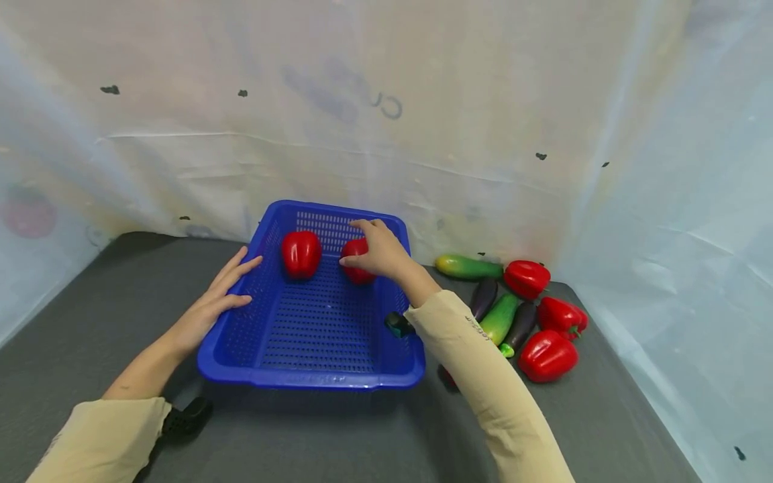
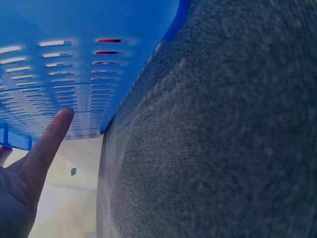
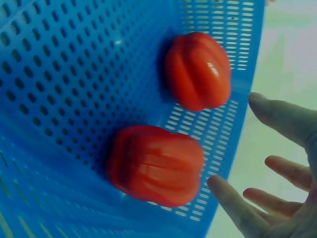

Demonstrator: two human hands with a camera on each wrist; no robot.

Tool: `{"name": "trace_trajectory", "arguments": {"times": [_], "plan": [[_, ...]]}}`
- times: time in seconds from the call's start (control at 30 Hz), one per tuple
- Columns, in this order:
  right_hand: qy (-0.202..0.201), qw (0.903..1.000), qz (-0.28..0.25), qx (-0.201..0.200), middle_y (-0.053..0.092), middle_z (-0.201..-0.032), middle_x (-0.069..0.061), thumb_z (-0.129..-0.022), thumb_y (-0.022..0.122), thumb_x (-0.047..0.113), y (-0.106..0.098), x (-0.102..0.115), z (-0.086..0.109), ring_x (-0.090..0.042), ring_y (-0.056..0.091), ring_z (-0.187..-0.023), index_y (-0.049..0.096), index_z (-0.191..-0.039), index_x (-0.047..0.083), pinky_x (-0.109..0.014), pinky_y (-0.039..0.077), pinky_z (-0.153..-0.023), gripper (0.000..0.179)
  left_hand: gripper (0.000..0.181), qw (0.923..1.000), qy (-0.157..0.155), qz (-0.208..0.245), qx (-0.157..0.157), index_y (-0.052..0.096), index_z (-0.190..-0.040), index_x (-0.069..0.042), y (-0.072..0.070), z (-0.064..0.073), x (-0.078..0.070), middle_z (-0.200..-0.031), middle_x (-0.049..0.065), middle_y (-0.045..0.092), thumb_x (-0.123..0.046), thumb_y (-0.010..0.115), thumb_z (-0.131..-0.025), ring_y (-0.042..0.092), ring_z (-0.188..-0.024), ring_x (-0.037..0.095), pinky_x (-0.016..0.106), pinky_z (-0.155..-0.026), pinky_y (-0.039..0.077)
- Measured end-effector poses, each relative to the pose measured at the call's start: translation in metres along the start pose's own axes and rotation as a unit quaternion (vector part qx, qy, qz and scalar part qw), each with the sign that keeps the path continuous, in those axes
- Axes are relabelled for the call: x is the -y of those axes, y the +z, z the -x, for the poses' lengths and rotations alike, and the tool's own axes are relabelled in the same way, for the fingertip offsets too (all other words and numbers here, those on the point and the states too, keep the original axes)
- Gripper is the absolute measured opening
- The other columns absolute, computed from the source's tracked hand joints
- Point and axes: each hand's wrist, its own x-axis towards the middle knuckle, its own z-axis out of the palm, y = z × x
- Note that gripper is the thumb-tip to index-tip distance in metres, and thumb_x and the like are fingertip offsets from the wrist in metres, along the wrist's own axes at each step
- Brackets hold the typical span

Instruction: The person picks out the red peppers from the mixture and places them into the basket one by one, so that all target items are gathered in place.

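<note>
A blue plastic basket (image 1: pixel 314 379) with slotted walls stands on the dark table. Two red bell peppers lie inside at its far end, the left pepper (image 1: pixel 301 255) and the right pepper (image 1: pixel 353 249). My left hand (image 1: pixel 208 312) rests against the basket's left side, thumb and fingers extended near the rim; in the left wrist view one finger (image 2: pixel 52 141) points along the slotted wall. Over the right pepper hovers my right hand (image 1: pixel 384 253). In the right wrist view its fingers are spread, apart from both peppers (image 3: pixel 158 166), with nothing held.
Right of the basket lie several vegetables: a yellow-green cucumber-like one (image 1: pixel 468 267), a green one (image 1: pixel 500 318), dark eggplants (image 1: pixel 521 326) and red bell peppers (image 1: pixel 548 356). A red item (image 1: pixel 447 379) is partly hidden by the right sleeve. Pale sheeting (image 1: pixel 386 154) hangs behind the table.
</note>
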Motion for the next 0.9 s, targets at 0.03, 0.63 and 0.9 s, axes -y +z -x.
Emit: {"name": "trace_trajectory", "arguments": {"times": [0.03,0.63,0.9], "plan": [[-0.007,1.0,-0.004,-0.001,0.04,-0.146,-0.015,-0.083,0.073,0.033,-0.002,0.001,0.001,-0.03,0.04,-0.134,0.042,-0.144,0.011,-0.046,0.039,-0.107,0.072,0.058,1.0,-0.001,0.001,0.001,0.017,-0.155,-0.015,0.0,0.0,0.0,-0.161,-0.001,-0.017,-0.014,0.038,-0.101,-0.015,-0.143,0.041,0.075,-0.101,0.013],[-0.042,0.9989,-0.013,-0.019,0.042,-0.146,-0.012,-0.086,0.072,0.031,-0.034,-0.004,0.032,-0.029,0.037,-0.136,0.044,-0.143,0.011,-0.045,0.032,-0.111,0.066,0.057,0.9999,0.002,-0.006,0.01,0.017,-0.155,-0.017,-0.005,-0.002,0.0,-0.161,-0.002,-0.017,-0.015,0.039,-0.102,-0.014,-0.142,0.041,0.021,-0.1,0.033],[-0.049,0.9983,-0.004,-0.032,0.045,-0.143,-0.013,-0.085,0.073,0.027,-0.037,-0.012,0.045,-0.031,0.041,-0.133,0.047,-0.14,0.01,-0.046,0.035,-0.109,0.064,0.057,0.9998,0.001,-0.014,0.013,0.017,-0.155,-0.019,-0.005,-0.003,0.0,-0.161,-0.002,-0.017,-0.018,0.038,-0.102,-0.011,-0.141,0.045,0.007,-0.084,0.035]]}}
